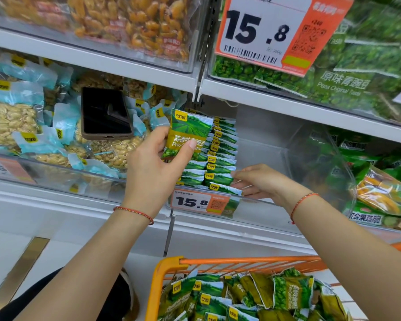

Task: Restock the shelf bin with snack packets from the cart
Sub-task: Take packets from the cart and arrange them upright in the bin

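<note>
Left hand (156, 158) grip pinched green pea packet (185, 137) upright, frame centre, just left of packet row (220, 156) in shelf bin (259, 200). Right hand (257, 181), fingers straight, steadied row's right side. Cart (241, 262) at bottom.

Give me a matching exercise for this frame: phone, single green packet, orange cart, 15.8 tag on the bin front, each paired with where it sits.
1. phone
2. green packet
3. cart
4. price tag

A. below the shelves, full of packets
B. pinched in the left hand
C. lying on the peanut packs
D. on the bin front

Pairs: 1-C, 2-B, 3-A, 4-D
</note>
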